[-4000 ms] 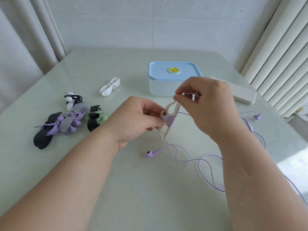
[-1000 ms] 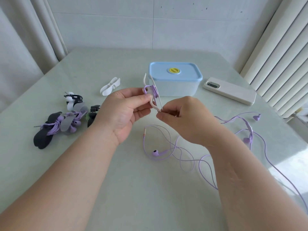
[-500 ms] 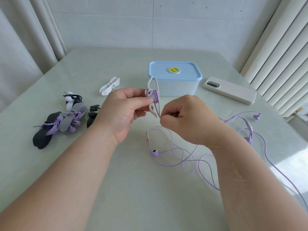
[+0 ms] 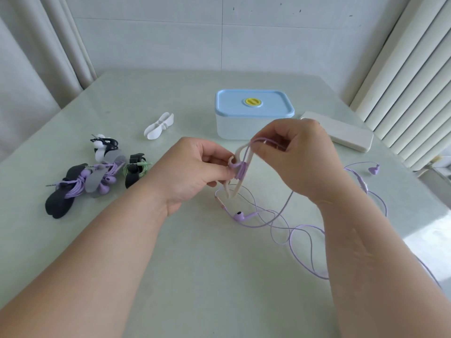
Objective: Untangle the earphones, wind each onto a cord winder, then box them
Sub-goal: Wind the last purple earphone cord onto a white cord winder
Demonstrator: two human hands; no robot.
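My left hand (image 4: 192, 172) pinches a pale pink cord winder (image 4: 235, 172) above the table's middle; a few purple turns sit round its waist. My right hand (image 4: 296, 154) pinches the purple earphone cord (image 4: 300, 230) at the winder's top end. The rest of that cord trails in loose loops over the table to the right, with one earbud (image 4: 240, 217) below the winder and another earbud (image 4: 373, 170) at the far right. A closed box with a blue lid (image 4: 253, 103) stands behind my hands.
Wound earphones lie at the left: a purple set on black and grey winders (image 4: 78, 184), a green one (image 4: 136, 169) and a white-and-black one (image 4: 103, 146). A spare white winder (image 4: 159, 128) lies behind them. A white phone (image 4: 346, 135) lies beside the box.
My right hand has risen from below the winder to its top end, carrying the cord up. My left hand with the winder has dropped lower and nearer.
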